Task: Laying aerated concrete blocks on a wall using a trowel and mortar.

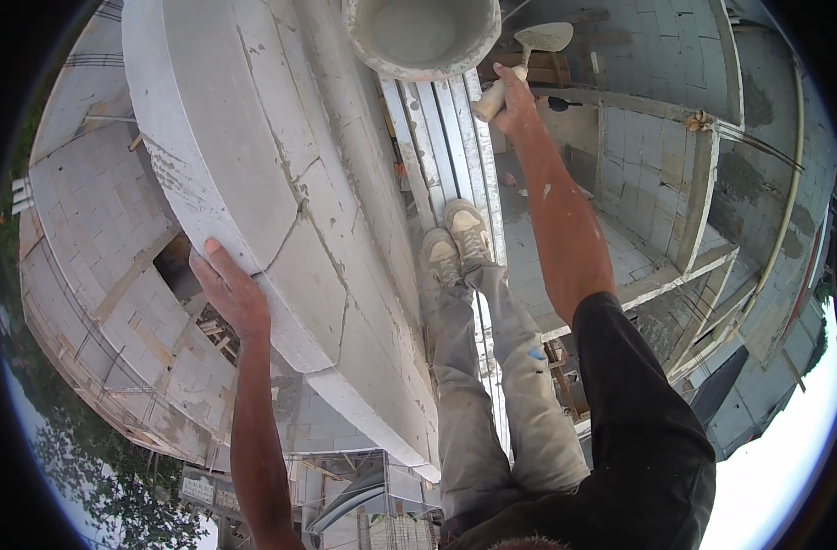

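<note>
My left hand (233,291) rests on the outer edge of a pale block wall (263,183), fingers extended against its cracked top course. My right hand (515,101) grips a trowel (543,37) by its pale handle, blade upward, beside a round, mortar-crusted bucket (421,32) at the top centre. The bucket's inside looks smooth and grey. Both my shoes (455,240) stand on long, narrow metal planks (441,147) running alongside the wall.
Right of the planks lies a drop to rooms with block partitions (648,174) and concrete edges. A long pale pipe (774,257) runs at the far right. More block walls (98,238), an opening and trees (116,490) show beyond the wall on the left.
</note>
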Action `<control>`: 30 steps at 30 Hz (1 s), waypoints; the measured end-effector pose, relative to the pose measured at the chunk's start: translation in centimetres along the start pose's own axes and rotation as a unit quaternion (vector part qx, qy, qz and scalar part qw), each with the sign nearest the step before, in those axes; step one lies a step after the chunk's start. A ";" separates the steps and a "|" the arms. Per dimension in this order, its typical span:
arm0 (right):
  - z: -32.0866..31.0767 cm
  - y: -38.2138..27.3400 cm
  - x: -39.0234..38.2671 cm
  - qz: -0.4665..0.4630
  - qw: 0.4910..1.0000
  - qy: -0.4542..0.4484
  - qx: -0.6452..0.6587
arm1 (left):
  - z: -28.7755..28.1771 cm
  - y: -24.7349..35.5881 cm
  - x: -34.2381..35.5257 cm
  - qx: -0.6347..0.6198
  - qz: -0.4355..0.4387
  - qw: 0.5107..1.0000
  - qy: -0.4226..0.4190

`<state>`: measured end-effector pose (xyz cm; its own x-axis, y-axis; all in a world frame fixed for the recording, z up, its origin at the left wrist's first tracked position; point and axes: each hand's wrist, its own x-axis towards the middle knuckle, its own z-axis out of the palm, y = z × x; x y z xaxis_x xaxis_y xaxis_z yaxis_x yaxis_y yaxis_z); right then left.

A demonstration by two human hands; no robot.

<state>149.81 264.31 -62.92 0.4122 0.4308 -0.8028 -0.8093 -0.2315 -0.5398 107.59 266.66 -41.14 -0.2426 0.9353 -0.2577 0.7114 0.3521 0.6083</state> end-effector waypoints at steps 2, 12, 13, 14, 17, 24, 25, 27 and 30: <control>0.8 1.0 1.8 -0.012 0.999 0.030 -0.010 | 0.4 0.3 -0.1 0.001 0.016 1.000 0.007; 1.0 3.2 2.0 -0.040 0.998 0.008 0.038 | -0.2 -0.3 0.2 0.036 0.045 0.998 0.028; 0.8 2.9 2.3 -0.037 0.997 -0.013 0.067 | -0.1 -0.2 0.3 0.031 0.051 0.998 0.036; 0.9 2.9 2.3 -0.040 0.997 -0.020 0.068 | 0.2 0.0 0.0 0.020 0.045 0.999 0.024; 1.6 3.5 2.2 -0.076 0.992 -0.061 0.076 | 0.1 0.2 0.1 0.014 0.035 0.999 0.009; 2.5 5.5 2.2 -0.064 0.978 -0.101 0.171 | -0.3 -0.6 0.5 0.013 0.040 0.999 -0.008; 2.2 6.4 2.1 -0.080 0.969 -0.159 0.172 | -0.3 -0.7 0.7 0.005 0.048 0.999 -0.001; 0.2 6.9 1.8 -0.099 0.976 -0.143 0.131 | -0.3 -0.7 0.6 -0.018 0.090 0.996 0.012; -2.7 6.5 -1.2 -0.100 0.992 -0.070 -0.006 | -0.4 -0.5 0.3 0.033 0.134 0.989 0.053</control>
<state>145.20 259.95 -66.12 0.5013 0.5864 -0.6363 -0.7120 -0.1383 -0.6884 106.95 266.84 -41.24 -0.1042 0.9945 -0.0123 0.8003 0.0912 0.5926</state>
